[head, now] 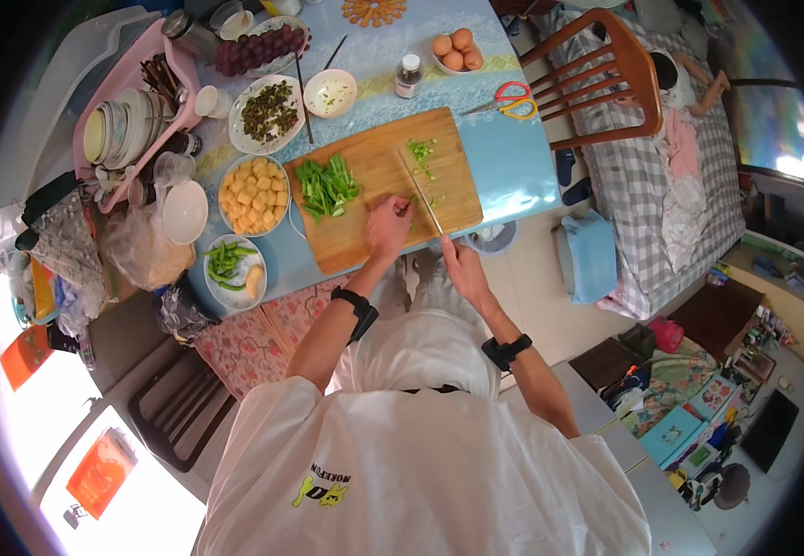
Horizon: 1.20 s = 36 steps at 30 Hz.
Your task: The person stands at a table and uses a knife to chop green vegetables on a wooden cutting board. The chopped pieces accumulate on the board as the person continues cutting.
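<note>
My right hand [464,267] grips the handle of a kitchen knife [419,187], whose blade lies edge-on across a wooden cutting board [374,250]. Just left of the blade, my left hand [389,224] rests on the board with its fingers bunched around a small piece of green chili [413,199], mostly hidden. Chopped green bits [419,149] are scattered along the blade's far right side. A pile of sliced green pepper [329,186] sits on the board's left part.
Left of the board stand a bowl of tofu-like cubes [254,197] and a plate of green chilies [226,260]. Beyond it are scissors [509,103], a small bottle [409,75], eggs [456,48] and a bowl [331,92]. A person [680,80] lies on the bed at right.
</note>
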{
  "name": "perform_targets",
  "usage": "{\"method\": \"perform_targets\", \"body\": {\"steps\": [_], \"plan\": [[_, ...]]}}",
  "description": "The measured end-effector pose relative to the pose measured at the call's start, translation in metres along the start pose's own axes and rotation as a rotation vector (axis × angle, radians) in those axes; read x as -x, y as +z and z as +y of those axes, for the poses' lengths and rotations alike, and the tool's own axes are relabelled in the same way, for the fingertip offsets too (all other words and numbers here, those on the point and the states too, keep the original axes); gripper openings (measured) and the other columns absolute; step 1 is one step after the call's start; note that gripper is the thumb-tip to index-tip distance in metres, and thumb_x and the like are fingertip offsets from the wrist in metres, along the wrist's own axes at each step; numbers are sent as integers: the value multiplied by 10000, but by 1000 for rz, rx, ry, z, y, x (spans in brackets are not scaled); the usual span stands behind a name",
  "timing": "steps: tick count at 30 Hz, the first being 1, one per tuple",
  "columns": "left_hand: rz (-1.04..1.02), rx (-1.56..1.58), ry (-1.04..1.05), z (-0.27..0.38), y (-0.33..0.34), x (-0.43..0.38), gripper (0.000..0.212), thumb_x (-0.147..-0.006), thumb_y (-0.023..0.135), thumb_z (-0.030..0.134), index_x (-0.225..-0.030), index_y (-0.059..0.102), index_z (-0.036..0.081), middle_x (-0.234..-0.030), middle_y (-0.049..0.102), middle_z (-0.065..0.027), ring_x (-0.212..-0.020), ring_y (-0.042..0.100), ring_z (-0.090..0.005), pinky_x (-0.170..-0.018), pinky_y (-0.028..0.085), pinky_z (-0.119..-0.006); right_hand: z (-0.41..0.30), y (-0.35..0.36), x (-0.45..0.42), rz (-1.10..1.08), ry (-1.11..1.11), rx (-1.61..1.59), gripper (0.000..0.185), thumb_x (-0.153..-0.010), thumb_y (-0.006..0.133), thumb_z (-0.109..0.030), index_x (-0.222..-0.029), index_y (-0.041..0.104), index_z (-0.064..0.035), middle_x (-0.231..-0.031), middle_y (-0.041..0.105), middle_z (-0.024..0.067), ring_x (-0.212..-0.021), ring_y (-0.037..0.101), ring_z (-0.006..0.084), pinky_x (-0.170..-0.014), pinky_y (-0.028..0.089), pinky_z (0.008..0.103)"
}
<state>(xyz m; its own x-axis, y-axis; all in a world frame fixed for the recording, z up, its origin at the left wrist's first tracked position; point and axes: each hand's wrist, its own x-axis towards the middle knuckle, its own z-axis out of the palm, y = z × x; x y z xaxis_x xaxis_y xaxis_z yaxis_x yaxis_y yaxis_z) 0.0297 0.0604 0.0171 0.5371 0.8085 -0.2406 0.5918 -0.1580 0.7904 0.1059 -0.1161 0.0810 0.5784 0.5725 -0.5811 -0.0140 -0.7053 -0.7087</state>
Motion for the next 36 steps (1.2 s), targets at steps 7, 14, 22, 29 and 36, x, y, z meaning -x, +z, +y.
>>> {"method": "perform_targets", "body": {"steps": [7,14,22,29,36], "plan": [[21,30,26,4,-3,3,175,-879,790,199,-976,758,57,-857,738,-89,-794,723,-231,-737,569,-362,5,10,0,4,-18,-13,721,-1093,436,-535,-865,627,121,-810,614,357,-848,608,551,-760,492,515],[-15,30,-24,1,-2,3,179,-897,780,198,-999,763,51,-858,754,-96,-782,730,-228,-737,575,-359,-5,10,3,1,-29,36,714,-1096,432,-527,-843,627,112,-799,613,352,-835,606,546,-751,486,524],[-23,-22,-59,3,-1,4,172,-907,766,224,-999,773,79,-843,771,-74,-777,747,-223,-729,580,-354,-6,10,4,29,-56,46,712,-1096,436,-522,-839,630,113,-785,604,349,-824,603,545,-736,484,521],[-16,-16,-66,-4,4,3,158,-911,761,236,-976,776,92,-844,771,-77,-789,752,-239,-731,577,-365,-1,4,8,14,-54,30,694,-1095,447,-511,-849,627,113,-761,609,331,-788,606,528,-724,485,515],[-21,-23,-71,-4,5,3,140,-906,764,223,-957,771,92,-815,756,-89,-762,738,-256,-713,568,-377,8,-10,18,-39,-68,35,673,-1109,455,-483,-773,576,87,-647,524,205,-634,493,244,-661,465,445]]}}
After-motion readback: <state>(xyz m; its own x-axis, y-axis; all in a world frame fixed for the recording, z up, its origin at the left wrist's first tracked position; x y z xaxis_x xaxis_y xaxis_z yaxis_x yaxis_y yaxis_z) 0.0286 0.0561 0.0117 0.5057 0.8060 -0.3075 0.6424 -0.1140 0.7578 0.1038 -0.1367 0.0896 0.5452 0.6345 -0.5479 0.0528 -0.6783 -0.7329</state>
